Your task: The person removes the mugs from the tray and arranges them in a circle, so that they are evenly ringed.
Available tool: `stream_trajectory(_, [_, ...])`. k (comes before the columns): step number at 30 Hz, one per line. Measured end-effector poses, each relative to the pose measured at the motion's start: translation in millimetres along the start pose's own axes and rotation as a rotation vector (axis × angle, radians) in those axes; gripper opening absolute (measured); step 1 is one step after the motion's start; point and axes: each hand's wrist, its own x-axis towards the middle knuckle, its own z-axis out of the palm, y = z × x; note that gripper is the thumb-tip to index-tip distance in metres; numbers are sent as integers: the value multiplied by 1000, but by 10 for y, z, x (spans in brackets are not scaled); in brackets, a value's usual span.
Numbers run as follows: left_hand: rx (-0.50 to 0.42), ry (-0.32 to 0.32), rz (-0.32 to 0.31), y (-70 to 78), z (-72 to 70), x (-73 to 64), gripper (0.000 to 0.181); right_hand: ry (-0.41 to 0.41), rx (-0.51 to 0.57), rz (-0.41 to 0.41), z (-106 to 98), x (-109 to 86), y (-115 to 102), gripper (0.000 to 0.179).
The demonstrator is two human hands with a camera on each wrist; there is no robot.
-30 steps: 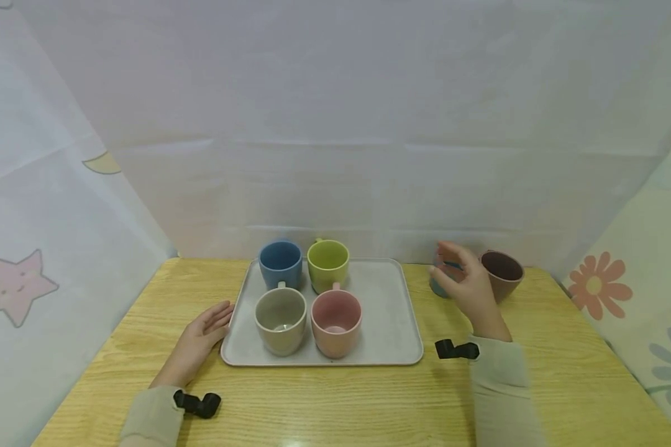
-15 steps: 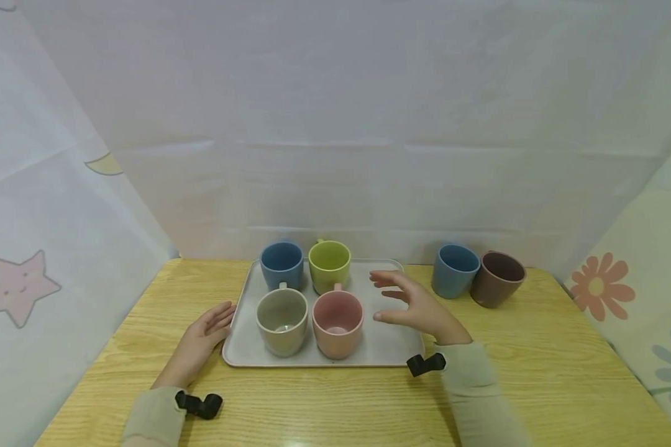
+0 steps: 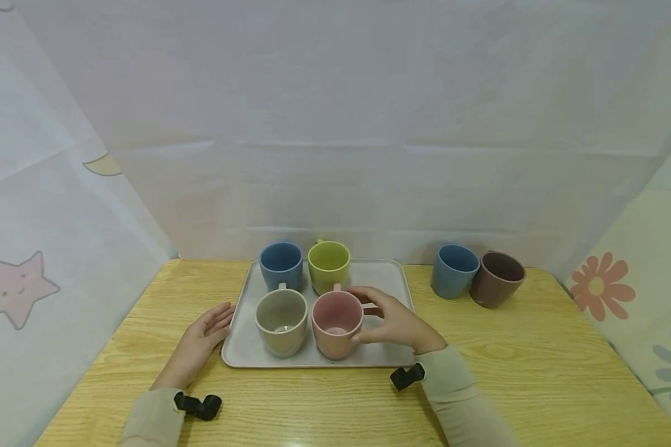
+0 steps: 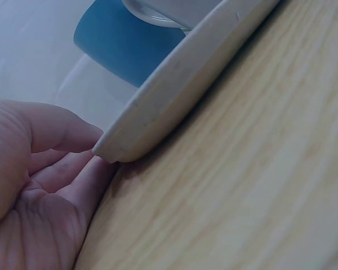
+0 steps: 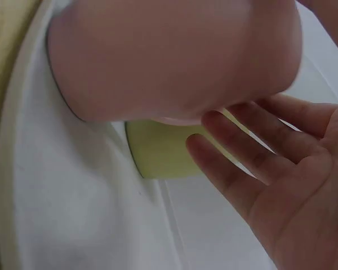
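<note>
My left hand [image 3: 198, 341] rests on the table at the left side of the white tray [image 3: 388, 298], its relaxed fingertips touching the tray's rim, as the left wrist view shows. At the front middle of the tray stands a pink mug [image 3: 337, 344]. My right hand [image 3: 394, 323] is at its right side, thumb at the near side and spread, fairly straight fingers toward the far side. In the right wrist view the fingers [image 5: 231, 174] overlap the pink mug [image 5: 174, 62], with a gap before the palm. A grey-white mug [image 3: 281, 341] stands left of it, its handle pointing back.
Behind these, a blue mug [image 3: 281, 273] and a lime-green mug [image 3: 328, 273] stand on the tray. On the wooden table [image 3: 291, 410] at the back right are another blue mug [image 3: 453, 279] and a brown mug [image 3: 494, 288]. A white cloth [image 3: 335, 136] hangs behind.
My right hand has moved left from the blue mug at the back right, over the tray, to the pink mug. My left hand stays in place.
</note>
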Motion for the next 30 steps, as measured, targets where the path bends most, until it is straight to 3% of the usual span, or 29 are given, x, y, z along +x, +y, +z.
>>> stream_trajectory(8, [4, 1, 1, -11, -6, -6, 59, 66, -24, -15, 149, 45, 16, 90])
stream_trajectory(17, [11, 1, -1, 8, -3, -1, 59, 140, -60, -12, 199, 58, -3, 81])
stream_trajectory(22, [8, 0, 1, 13, 0, 0, 59, 162, -89, -4, 174, 48, -1, 79])
stream_trajectory(30, [7, -2, 4, 14, 2, -3, 59, 166, -45, 19, 13, -28, 13, 77])
